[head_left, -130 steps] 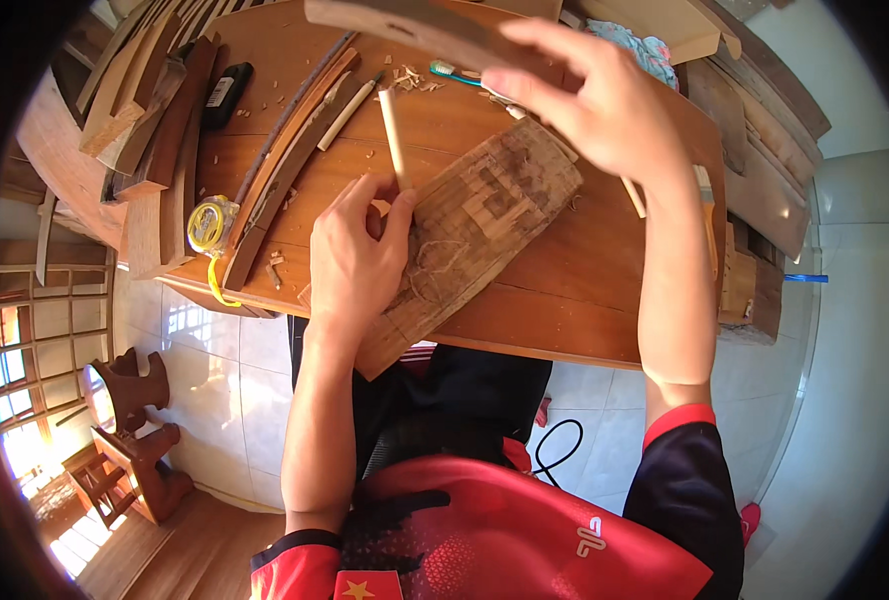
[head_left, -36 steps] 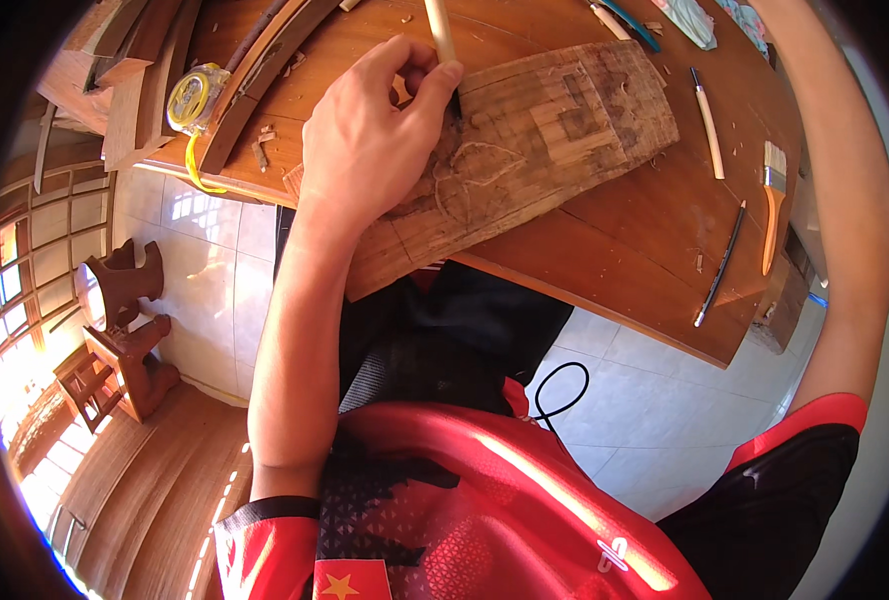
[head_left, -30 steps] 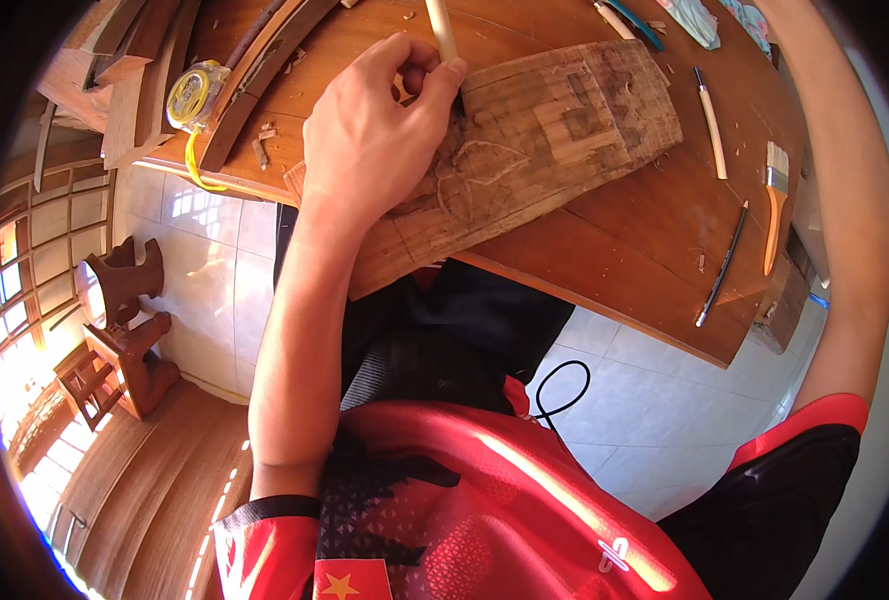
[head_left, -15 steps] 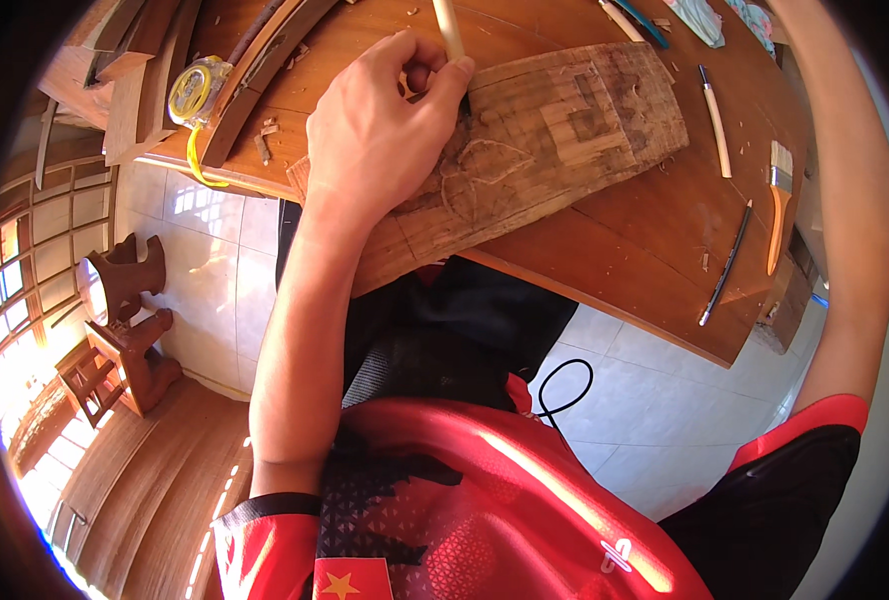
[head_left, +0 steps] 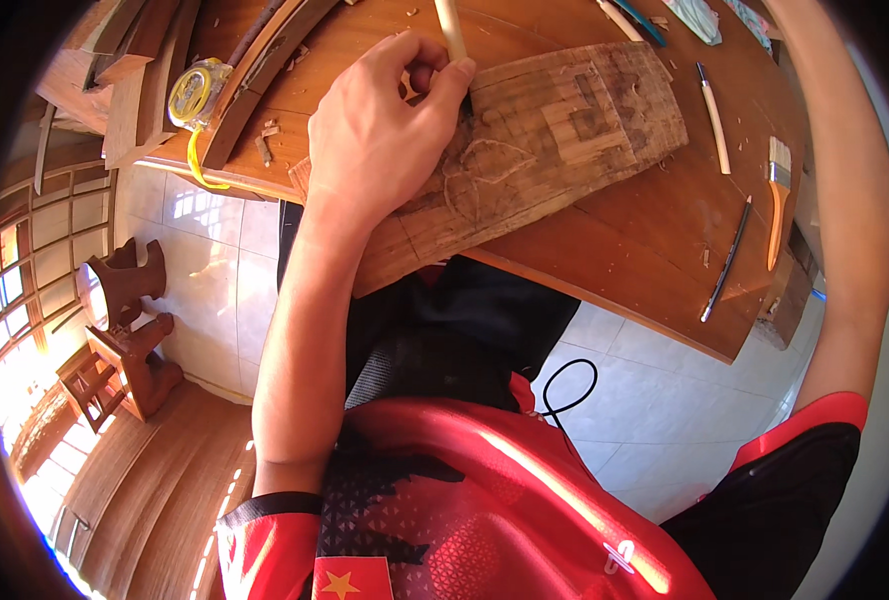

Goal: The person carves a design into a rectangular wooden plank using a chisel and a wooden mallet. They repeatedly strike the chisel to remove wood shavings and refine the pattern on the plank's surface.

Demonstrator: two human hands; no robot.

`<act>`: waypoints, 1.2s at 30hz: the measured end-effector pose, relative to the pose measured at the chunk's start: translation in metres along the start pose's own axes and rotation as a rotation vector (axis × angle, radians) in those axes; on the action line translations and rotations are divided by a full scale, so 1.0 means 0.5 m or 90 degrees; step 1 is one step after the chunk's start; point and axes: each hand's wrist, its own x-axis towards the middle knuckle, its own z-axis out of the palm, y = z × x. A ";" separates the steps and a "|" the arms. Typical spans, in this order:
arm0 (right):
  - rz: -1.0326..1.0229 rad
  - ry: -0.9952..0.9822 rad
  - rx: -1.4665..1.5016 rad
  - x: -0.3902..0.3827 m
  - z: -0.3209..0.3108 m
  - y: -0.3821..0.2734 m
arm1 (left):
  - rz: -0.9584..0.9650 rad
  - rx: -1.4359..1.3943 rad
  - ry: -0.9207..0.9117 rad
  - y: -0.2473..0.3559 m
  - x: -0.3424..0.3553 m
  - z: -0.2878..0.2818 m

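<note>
My left hand (head_left: 385, 130) grips an upright tool with a pale wooden handle (head_left: 448, 22), its dark end down on the carved weathered board (head_left: 565, 140). The board lies askew on the table, overhanging the near edge, with leaf-like outlines and a rougher cut patch at its right. My right forearm (head_left: 840, 180) rises along the right side and leaves the picture at the top, so that hand is out of view. Right of the board lie a slim pale-handled tool (head_left: 715, 130), a paintbrush (head_left: 775, 210) and a pencil (head_left: 727, 260).
The wooden table (head_left: 625, 280) holds curved strips (head_left: 265, 90), a yellow tape measure (head_left: 198, 100), shavings and a cloth (head_left: 697, 20). Planks (head_left: 135, 120) are piled at left. Carved wooden furniture (head_left: 125, 370) stands on the tiled floor below left. A black cord loops under the table.
Since the earliest frame, my right hand and the wood it held have gone up out of view, and the view has shifted. Over the last second my left hand and tool barely moved.
</note>
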 end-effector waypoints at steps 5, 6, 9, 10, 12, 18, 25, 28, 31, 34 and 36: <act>-0.044 0.010 -0.038 -0.005 -0.020 0.010 | 0.006 0.002 -0.007 0.011 0.001 -0.005; -0.044 -0.004 -0.069 -0.003 -0.026 0.008 | 0.003 -0.002 -0.008 0.011 0.001 -0.007; -0.046 -0.028 -0.105 0.006 -0.038 0.008 | -0.004 -0.011 -0.012 0.012 0.003 -0.011; -0.023 -0.067 -0.112 0.003 -0.041 0.004 | -0.005 -0.013 -0.014 0.012 0.003 -0.011; 0.022 -0.142 -0.125 -0.010 -0.044 -0.017 | -0.007 -0.010 -0.017 0.012 0.003 -0.011; 0.004 -0.066 -0.111 -0.014 -0.018 -0.001 | -0.007 -0.003 -0.025 0.013 0.002 -0.009; 0.117 -0.014 -0.006 -0.060 -0.037 -0.008 | 0.022 -0.029 -0.048 0.023 0.008 0.001; 0.048 -0.072 -0.122 -0.034 -0.030 -0.003 | 0.029 0.003 -0.022 0.011 0.010 -0.006; 0.037 -0.010 -0.022 -0.030 -0.017 0.005 | 0.073 -0.035 0.010 -0.011 0.010 0.002; 0.020 -0.004 0.000 -0.042 -0.001 0.007 | 0.057 -0.002 -0.014 0.001 0.007 -0.008; -0.039 0.049 0.036 -0.042 0.011 0.030 | 0.065 -0.020 -0.027 0.001 0.008 -0.008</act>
